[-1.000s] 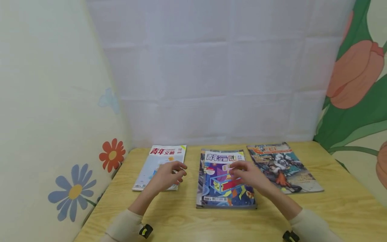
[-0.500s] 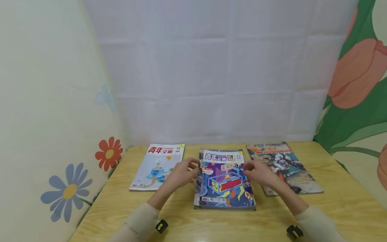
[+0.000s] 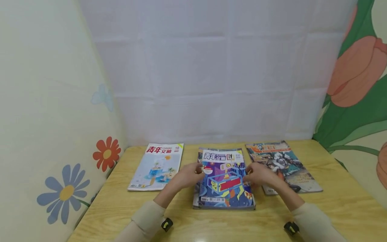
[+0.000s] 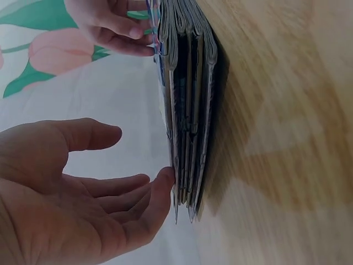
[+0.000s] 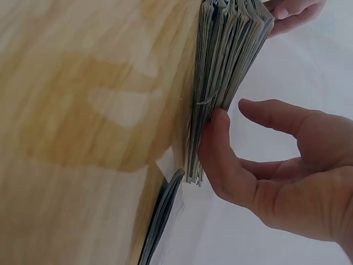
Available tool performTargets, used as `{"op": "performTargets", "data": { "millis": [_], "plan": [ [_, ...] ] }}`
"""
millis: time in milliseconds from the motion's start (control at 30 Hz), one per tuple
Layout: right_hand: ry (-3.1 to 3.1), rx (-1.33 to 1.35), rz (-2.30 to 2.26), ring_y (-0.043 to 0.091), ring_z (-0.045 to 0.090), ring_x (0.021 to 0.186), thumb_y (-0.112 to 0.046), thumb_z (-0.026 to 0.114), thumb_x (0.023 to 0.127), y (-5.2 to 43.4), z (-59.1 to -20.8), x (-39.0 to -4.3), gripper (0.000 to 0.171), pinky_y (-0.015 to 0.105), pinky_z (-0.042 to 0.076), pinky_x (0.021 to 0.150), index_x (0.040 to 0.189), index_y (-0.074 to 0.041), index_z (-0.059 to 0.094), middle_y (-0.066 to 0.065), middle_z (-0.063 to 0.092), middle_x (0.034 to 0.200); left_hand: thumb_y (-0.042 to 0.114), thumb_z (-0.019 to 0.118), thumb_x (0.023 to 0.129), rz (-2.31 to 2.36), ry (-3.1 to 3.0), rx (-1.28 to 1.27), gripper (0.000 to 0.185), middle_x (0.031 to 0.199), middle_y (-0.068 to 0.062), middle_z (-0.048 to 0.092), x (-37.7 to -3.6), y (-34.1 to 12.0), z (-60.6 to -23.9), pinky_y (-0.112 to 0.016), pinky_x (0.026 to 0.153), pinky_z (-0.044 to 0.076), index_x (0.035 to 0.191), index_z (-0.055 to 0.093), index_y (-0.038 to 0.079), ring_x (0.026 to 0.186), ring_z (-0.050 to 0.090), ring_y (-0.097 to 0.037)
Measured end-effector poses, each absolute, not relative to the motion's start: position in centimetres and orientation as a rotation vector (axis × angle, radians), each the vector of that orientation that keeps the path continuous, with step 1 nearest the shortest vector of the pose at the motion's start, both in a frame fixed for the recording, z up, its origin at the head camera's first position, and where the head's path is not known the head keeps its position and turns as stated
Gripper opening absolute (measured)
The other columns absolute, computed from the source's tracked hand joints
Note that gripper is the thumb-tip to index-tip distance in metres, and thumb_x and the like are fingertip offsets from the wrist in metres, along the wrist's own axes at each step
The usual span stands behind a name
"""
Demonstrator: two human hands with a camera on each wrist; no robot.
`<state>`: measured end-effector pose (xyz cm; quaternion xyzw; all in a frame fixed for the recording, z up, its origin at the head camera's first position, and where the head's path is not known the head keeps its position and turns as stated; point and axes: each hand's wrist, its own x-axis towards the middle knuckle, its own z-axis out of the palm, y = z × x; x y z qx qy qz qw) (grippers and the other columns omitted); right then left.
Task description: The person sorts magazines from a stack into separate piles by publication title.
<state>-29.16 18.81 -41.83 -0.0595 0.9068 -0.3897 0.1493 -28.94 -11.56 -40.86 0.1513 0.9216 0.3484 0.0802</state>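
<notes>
The stack of magazines (image 3: 223,183) lay flat in the middle of the wooden table (image 3: 338,208), several issues deep, its blue and purple top cover facing up and its near edge toward the person. The left hand (image 3: 188,175) stood at the stack's left edge with the fingers nearly straight; in the left wrist view the fingertips (image 4: 164,179) touched the page edges while the thumb stayed clear, so nothing was clasped. The right hand (image 3: 259,174) mirrored it at the right edge, where one finger (image 5: 216,132) pressed against the side of the pile and the thumb stood free above it (a loose, half-open hand, not a pinch). The upper issues looked a little fanned and slightly lifted at the far end, so I judged the squaring or lifting of the pile to be only just begun: the hands were placed on both sides, but no firm hold was taken and the stack rested on the table. Just to the left lay a single pale magazine (image 3: 157,167), and to the right a magazine with a darker illustrated cover (image 3: 287,161), partly under the right forearm.
</notes>
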Motion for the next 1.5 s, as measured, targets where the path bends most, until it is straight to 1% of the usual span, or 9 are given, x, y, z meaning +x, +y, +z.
{"op": "performTargets", "data": {
  "millis": [100, 267, 433, 567, 867, 1000, 1133, 1267, 1500],
  "plan": [
    [2.598, -0.116, -1.138, 0.025, 0.069, 0.070, -0.011, 0.078, 0.089, 18.8, -41.6, -29.2, 0.049, 0.038, 0.060, 0.067, 0.124, 0.016, 0.056, 0.018, 0.066, 0.101, 0.020, 0.066, 0.097, 1.035, 2.772, 0.477, 0.048, 0.122, -0.020, 0.064, -28.9, -11.4, -40.8, -0.045, 0.083, 0.055, 0.136, 0.057, -0.007, 0.105, 0.061, -0.030],
    [2.599, -0.091, -1.156, 0.025, 0.069, 0.069, -0.008, 0.079, 0.087, 18.8, -41.6, -29.2, 0.045, 0.038, 0.060, 0.066, 0.119, 0.016, 0.058, 0.015, 0.064, 0.092, 0.019, 0.066, 0.096, 1.180, 2.713, 0.409, 0.054, 0.128, -0.023, 0.062, -28.7, -11.1, -41.0, -0.051, 0.090, 0.053, 0.141, 0.052, -0.008, 0.116, 0.059, -0.037],
    [2.577, -0.088, -1.237, 0.026, 0.068, 0.070, -0.001, 0.079, 0.084, 18.5, -42.1, -28.9, 0.049, 0.036, 0.060, 0.065, 0.121, 0.019, 0.055, 0.018, 0.064, 0.095, 0.019, 0.064, 0.096, 1.475, 2.550, 0.190, 0.059, 0.136, -0.025, 0.057, -29.1, -11.2, -41.5, -0.054, 0.101, 0.046, 0.145, 0.047, -0.010, 0.122, 0.056, -0.039],
    [2.590, -0.091, -1.244, 0.025, 0.068, 0.072, 0.001, 0.081, 0.081, 18.3, -42.2, -28.9, 0.051, 0.036, 0.060, 0.064, 0.121, 0.020, 0.055, 0.020, 0.064, 0.098, 0.020, 0.060, 0.099, 1.696, 2.386, 0.086, 0.058, 0.132, -0.026, 0.059, -29.5, -11.5, -41.7, -0.053, 0.105, 0.043, 0.144, 0.045, -0.014, 0.119, 0.059, -0.038],
    [2.628, -0.082, -1.201, 0.025, 0.068, 0.072, 0.001, 0.082, 0.079, 18.3, -42.5, -29.0, 0.053, 0.036, 0.060, 0.066, 0.121, 0.020, 0.055, 0.020, 0.064, 0.098, 0.011, 0.064, 0.098, 1.819, 1.989, 0.143, 0.055, 0.130, -0.017, 0.061, -29.5, -11.8, -41.8, -0.042, 0.096, 0.048, 0.145, 0.046, -0.010, 0.113, 0.060, -0.028],
    [2.631, -0.098, -1.195, 0.026, 0.068, 0.073, 0.000, 0.081, 0.080, 18.4, -42.4, -29.1, 0.052, 0.037, 0.060, 0.067, 0.121, 0.020, 0.055, 0.018, 0.063, 0.097, 0.011, 0.068, 0.096, 1.806, 1.923, 0.187, 0.068, 0.128, -0.021, 0.061, -28.8, -11.2, -41.5, -0.048, 0.097, 0.051, 0.153, 0.034, -0.005, 0.114, 0.062, -0.034],
    [2.610, -0.104, -1.232, 0.026, 0.068, 0.073, 0.002, 0.079, 0.080, 18.6, -42.2, -29.0, 0.052, 0.038, 0.059, 0.067, 0.123, 0.020, 0.054, 0.018, 0.063, 0.096, 0.005, 0.070, 0.093, 1.814, 1.859, 0.199, 0.076, 0.120, -0.025, 0.061, -28.2, -10.5, -41.6, -0.053, 0.086, 0.056, 0.155, 0.024, 0.005, 0.105, 0.067, -0.039],
    [2.573, -0.072, -1.287, 0.028, 0.067, 0.075, 0.006, 0.077, 0.080, 18.9, -42.0, -28.9, 0.053, 0.040, 0.060, 0.066, 0.126, 0.021, 0.053, 0.020, 0.062, 0.101, -0.004, 0.069, 0.090, 1.814, 1.881, 0.220, 0.077, 0.120, -0.025, 0.060, -27.9, -10.2, -41.9, -0.052, 0.079, 0.058, 0.151, 0.024, 0.008, 0.098, 0.068, -0.038],
    [2.478, -0.048, -1.412, 0.030, 0.066, 0.082, 0.006, 0.075, 0.085, 19.7, -42.0, -28.7, 0.049, 0.042, 0.059, 0.068, 0.127, 0.015, 0.051, 0.022, 0.059, 0.111, -0.009, 0.066, 0.087, 1.854, 1.874, 0.234, 0.081, 0.127, -0.024, 0.059, -28.0, -10.4, -41.8, -0.051, 0.080, 0.058, 0.153, 0.022, 0.008, 0.101, 0.067, -0.038]
  ]
}}
